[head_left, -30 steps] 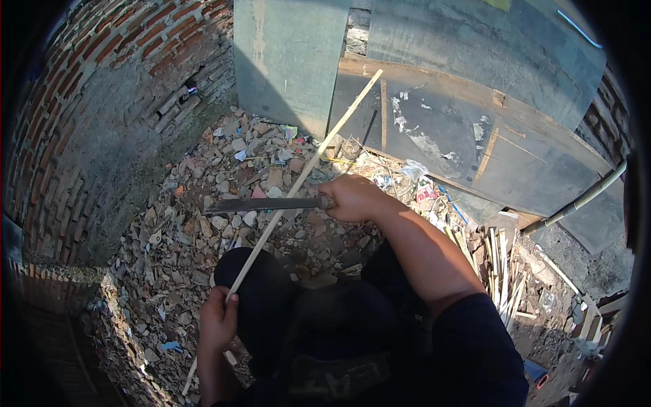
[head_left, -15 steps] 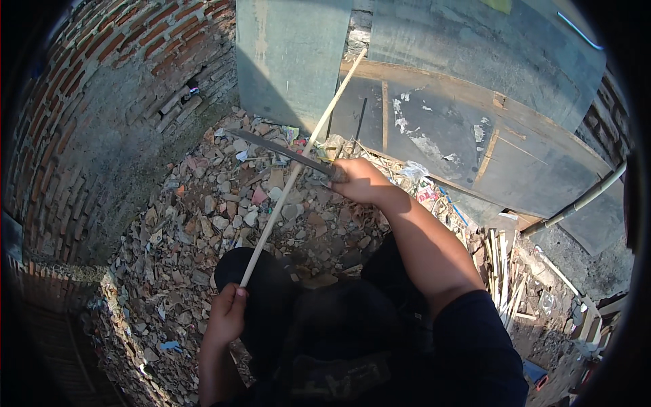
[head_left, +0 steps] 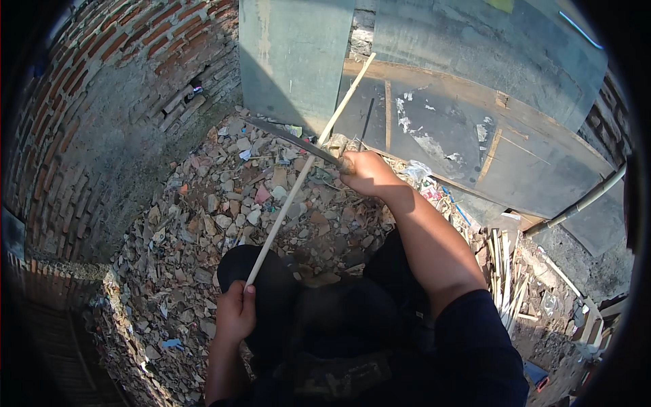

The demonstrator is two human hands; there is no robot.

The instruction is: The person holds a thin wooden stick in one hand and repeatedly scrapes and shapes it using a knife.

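Note:
My left hand (head_left: 236, 313) is closed round the near end of a long, thin, pale wooden stick (head_left: 283, 216), thumb along it, beside my left knee. The stick slants away up and to the right, toward the leaning panels. My right hand (head_left: 369, 174) grips the handle of a machete (head_left: 291, 138), whose dark blade points to the far left. This blade crosses over the stick beyond its middle; whether its edge bites into the wood I cannot tell. My right hand's fingers are wrapped round the handle, partly hidden.
Broken rubble (head_left: 224, 220) covers the ground around my knees. A brick wall (head_left: 102, 129) rises at left. Grey-green panels (head_left: 295, 68) and a dark board (head_left: 434, 129) stand ahead. A bundle of pale sticks (head_left: 505, 275) lies at right, below a leaning pole (head_left: 576, 203).
My right hand and the machete have moved slightly right, the blade now tilted more edge-on. My left hand and the stick have shifted a little to the right.

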